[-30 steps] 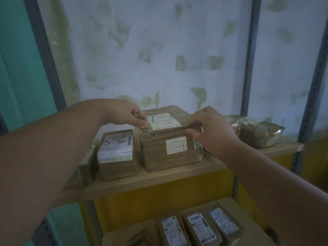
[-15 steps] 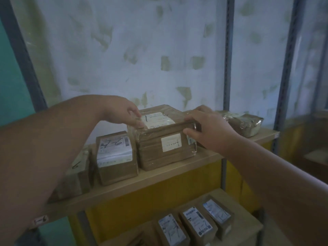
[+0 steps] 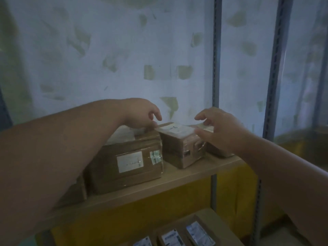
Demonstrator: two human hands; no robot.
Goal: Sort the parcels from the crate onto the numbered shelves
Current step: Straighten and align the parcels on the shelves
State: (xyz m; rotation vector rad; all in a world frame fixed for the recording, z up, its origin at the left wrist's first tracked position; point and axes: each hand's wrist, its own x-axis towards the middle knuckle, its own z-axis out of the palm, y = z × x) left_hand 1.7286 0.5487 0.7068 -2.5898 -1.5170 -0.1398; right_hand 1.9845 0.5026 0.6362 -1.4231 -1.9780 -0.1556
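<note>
head view: both hands are reaching at the small parcel sitting on the shelf. left hand and right hand fingers apart, not clamping. risk: nudging it off the front edge.

1. A pale, bluish-white wall filled the upper part of the view, marked with scattered greenish patches where the finish looked worn or peeled.
2. Two grey slotted metal uprights ran vertically on the right side, one behind the wooden board, another nearer the right edge.
3. A light wooden board crossed the view, sloping up toward the right.
4. Beneath it, a yellow panel backed the lower level.
5. A second wooden board showed at the bottom edge.
6. The light was dim and cool; the right edge was blurred.
</note>
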